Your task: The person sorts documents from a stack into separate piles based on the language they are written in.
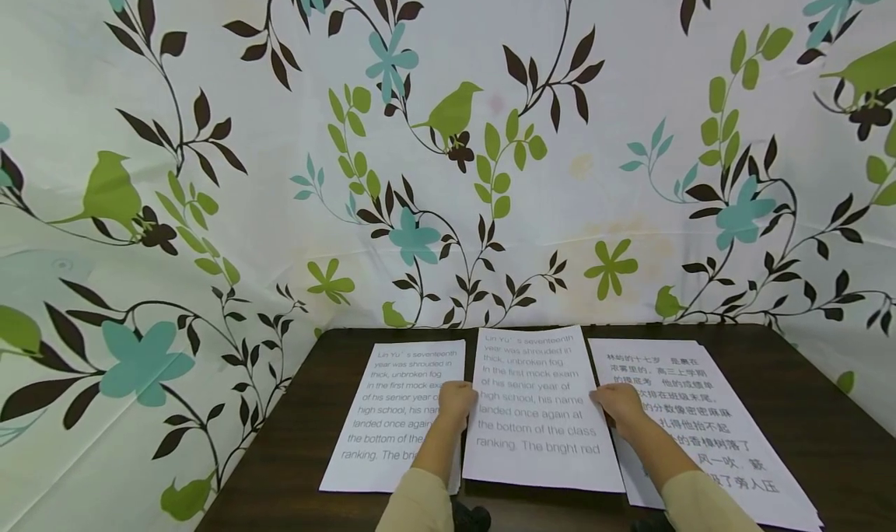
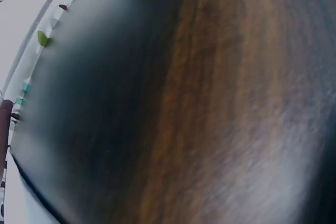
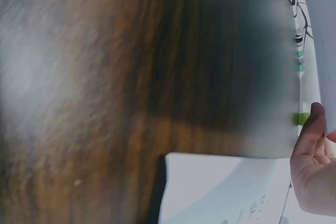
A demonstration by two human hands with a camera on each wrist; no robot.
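A white sheet of printed English text point(image 1: 539, 415) is held up in front of me, its side edges between my two hands. My left hand point(image 1: 456, 402) grips its left edge, and my right hand point(image 1: 619, 404) grips the right edge about level with it. In the right wrist view, the right hand point(image 3: 315, 177) pinches the raised sheet point(image 3: 321, 40) between thumb and fingers. The left wrist view shows mostly blurred table, with only a sliver of a finger at its left edge.
Flat on the dark wooden table point(image 1: 280, 454) lie English-text paper point(image 1: 392, 423) to the left and a stack of Chinese-text sheets point(image 1: 707, 431) to the right. The held sheet overlaps the right stack's edge. A patterned cloth point(image 1: 448, 174) hangs behind the table.
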